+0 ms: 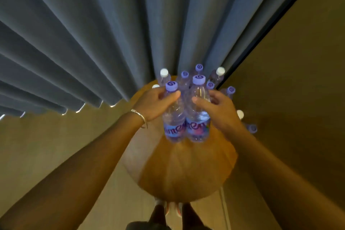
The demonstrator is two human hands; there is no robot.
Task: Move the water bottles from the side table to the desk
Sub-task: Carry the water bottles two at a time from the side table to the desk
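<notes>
Two clear water bottles with purple caps and purple labels stand side by side over the round wooden side table. My left hand grips the left bottle just below its cap. My right hand curls round the neck of the right bottle. Whether the two bottles touch the tabletop or hang just above it I cannot tell. Behind them several more bottles, some with purple caps and some with white caps, crowd the far part of the table.
Grey-blue curtains hang behind and to the left of the table. A brown wall panel rises on the right. Two more bottles stand at the table's right edge. My feet show below the table on a tan floor.
</notes>
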